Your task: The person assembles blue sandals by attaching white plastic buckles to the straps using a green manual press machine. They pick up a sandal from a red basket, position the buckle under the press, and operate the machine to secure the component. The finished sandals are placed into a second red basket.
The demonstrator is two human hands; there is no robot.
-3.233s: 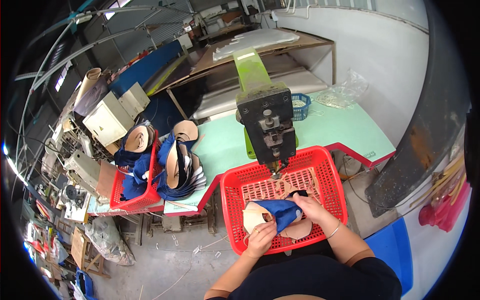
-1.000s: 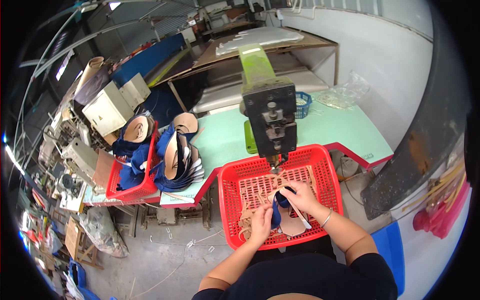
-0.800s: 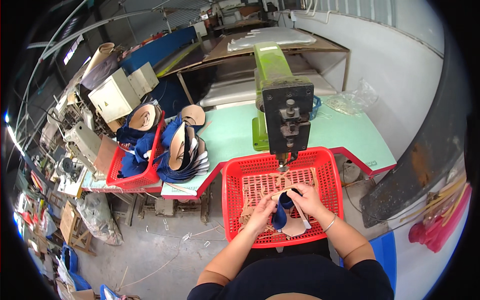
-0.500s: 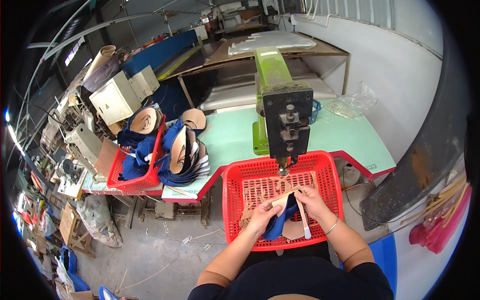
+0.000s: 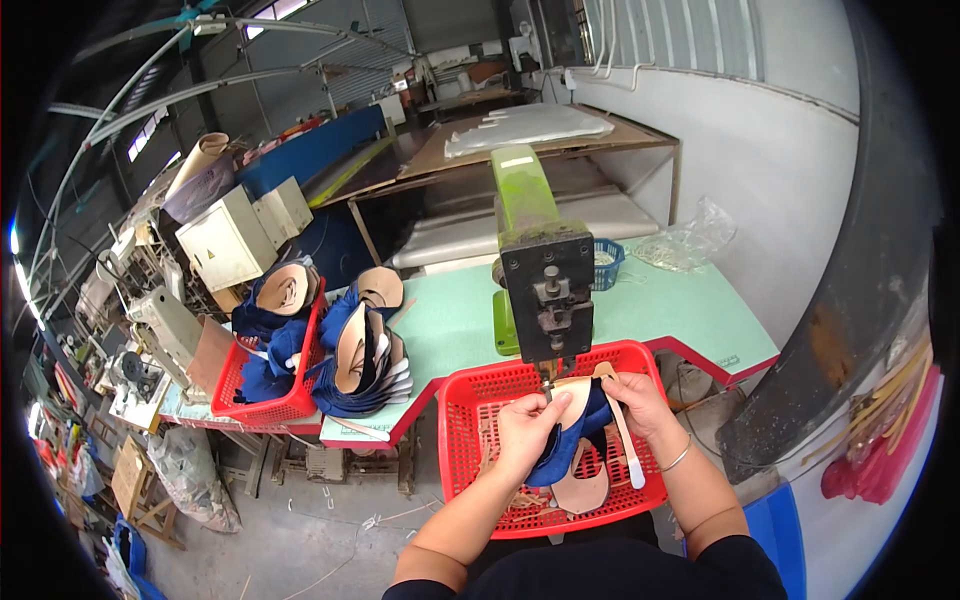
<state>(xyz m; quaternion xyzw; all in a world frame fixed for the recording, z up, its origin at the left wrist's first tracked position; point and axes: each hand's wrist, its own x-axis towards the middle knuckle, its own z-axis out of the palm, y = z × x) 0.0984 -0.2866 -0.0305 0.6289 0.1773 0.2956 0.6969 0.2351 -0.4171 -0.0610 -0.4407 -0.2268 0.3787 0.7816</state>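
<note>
- One red perforated plastic basket (image 5: 268, 411), left: blue cloth pieces inside, with one curled tan stack on top.
- One nested stack of curved blue-and-tan pieces (image 5: 352, 362), white tabs at its right edge; overlapping layers prevent a count.
- One pale green worktop (image 5: 452, 318) with red edging, beneath both items.
- Left hand (image 5: 527, 432): grip clamped on the workpiece, thumb on its tan face.
- One machine with green metal arm and black block-shaped head (image 5: 548, 295), its narrow lower end just beside the workpiece's upper edge; contact cannot be determined.
- One larger red perforated plastic basket (image 5: 455, 432), holding thin tan offcuts.
- One blue cloth and smooth tan sheet workpiece (image 5: 566, 447): folded, curved, held between both hands above the larger basket.
- One narrow tan strip with white tip (image 5: 624, 428), hanging at the workpiece's right.
- Right hand (image 5: 642, 402): grip pinched on the workpiece's right edge; one metal bangle (image 5: 678, 456) at the wrist.
- One small blue plastic basket (image 5: 607, 270), behind the head.
</note>
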